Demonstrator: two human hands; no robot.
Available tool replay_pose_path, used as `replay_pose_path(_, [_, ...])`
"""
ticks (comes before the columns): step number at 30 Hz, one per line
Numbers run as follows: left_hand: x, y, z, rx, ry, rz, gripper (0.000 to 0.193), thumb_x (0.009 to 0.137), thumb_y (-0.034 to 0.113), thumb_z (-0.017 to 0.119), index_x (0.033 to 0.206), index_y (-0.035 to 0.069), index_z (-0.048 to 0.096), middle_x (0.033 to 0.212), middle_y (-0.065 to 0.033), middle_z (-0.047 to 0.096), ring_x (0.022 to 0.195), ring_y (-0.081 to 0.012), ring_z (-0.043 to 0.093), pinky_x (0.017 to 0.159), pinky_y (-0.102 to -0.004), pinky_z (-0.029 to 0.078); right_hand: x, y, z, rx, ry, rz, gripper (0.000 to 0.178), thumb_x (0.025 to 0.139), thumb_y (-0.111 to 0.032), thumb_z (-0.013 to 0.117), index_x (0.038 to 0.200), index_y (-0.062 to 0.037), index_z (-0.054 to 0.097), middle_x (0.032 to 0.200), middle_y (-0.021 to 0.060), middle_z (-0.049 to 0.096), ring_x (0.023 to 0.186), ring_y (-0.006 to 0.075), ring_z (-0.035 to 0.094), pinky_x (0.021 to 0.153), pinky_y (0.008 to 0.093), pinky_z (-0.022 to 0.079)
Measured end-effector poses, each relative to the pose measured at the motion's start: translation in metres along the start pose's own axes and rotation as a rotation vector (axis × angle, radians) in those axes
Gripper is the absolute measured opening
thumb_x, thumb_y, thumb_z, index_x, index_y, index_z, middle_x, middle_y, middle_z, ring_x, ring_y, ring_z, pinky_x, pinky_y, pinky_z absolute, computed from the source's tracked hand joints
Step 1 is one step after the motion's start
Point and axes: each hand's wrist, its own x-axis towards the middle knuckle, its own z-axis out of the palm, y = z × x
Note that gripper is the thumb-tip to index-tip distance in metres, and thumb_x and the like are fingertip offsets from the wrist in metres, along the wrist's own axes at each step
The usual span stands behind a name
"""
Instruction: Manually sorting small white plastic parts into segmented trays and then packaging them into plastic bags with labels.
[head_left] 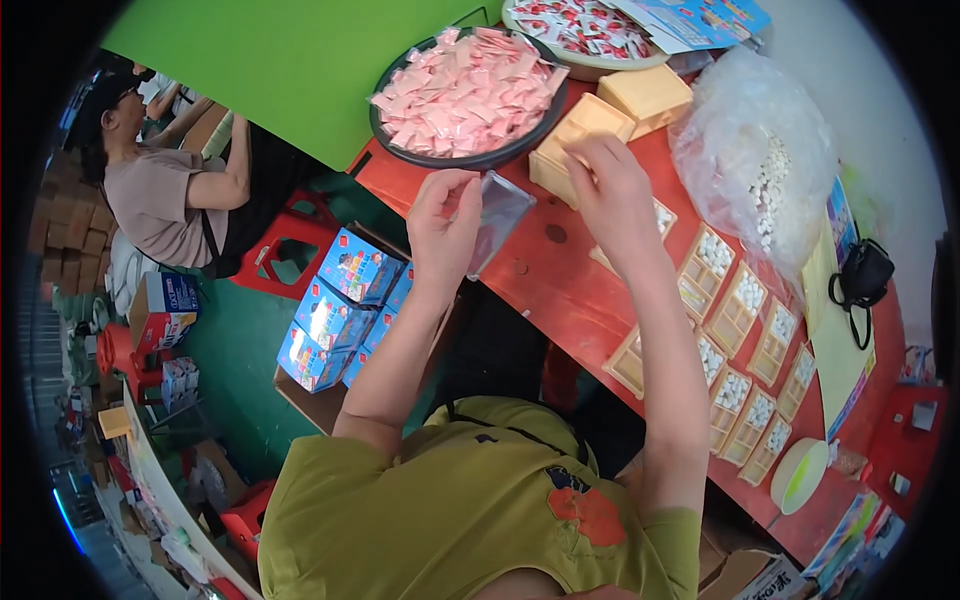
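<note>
My left hand [447, 228] pinches a clear plastic bag [503, 222], which hangs off its right side over the table's edge. Higher and to the right, my right hand [612, 183] has its fingers curled in front of a stack of cream compartment trays [560, 150]; whatever its fingertips hold, if anything, is hidden. Another stack of cream trays [648, 98] stands just behind. Several trays with white pieces in their compartments lie in rows to the right of my forearm, among them one tray [742, 308].
Pink packets fill a dark round basin [378, 125] on the red table [560, 300]; behind it, a basin [590, 62] holds red-and-white packets. A clear bag of white pieces [750, 150] lies right. Blue boxes [335, 315] fill a carton below left. Another person [165, 190] sits far left.
</note>
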Motion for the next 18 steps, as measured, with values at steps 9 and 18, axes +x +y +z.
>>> replay_pose_path(9, [-0.002,-0.028,-0.022,-0.528,-0.069,-0.535,0.017,0.099,0.012,0.064,0.110,0.000,0.067,0.097,-0.0014,0.068,0.085,-0.0073,0.062,0.075,-0.0220,0.050,0.108,-0.017,0.102,-0.323,-0.414,-0.042,0.031,0.080,-0.014,0.072,0.110,-0.0094,0.069,0.107,0.0106,0.067,0.107,0.0303,0.064,0.089,0.0437,0.053])
replay_pose_path(18, [0.055,0.007,-0.025,-0.908,-0.113,-0.654,0.046,0.100,0.019,0.061,0.135,-0.006,0.045,0.109,-0.0146,0.066,0.094,-0.0212,0.067,0.083,-0.0341,0.057,0.146,0.031,0.094,0.038,-0.371,0.133,0.030,0.085,-0.031,0.076,0.088,-0.0019,0.069,0.067,0.0077,0.061,0.064,0.0167,0.057,0.064,0.0363,0.048])
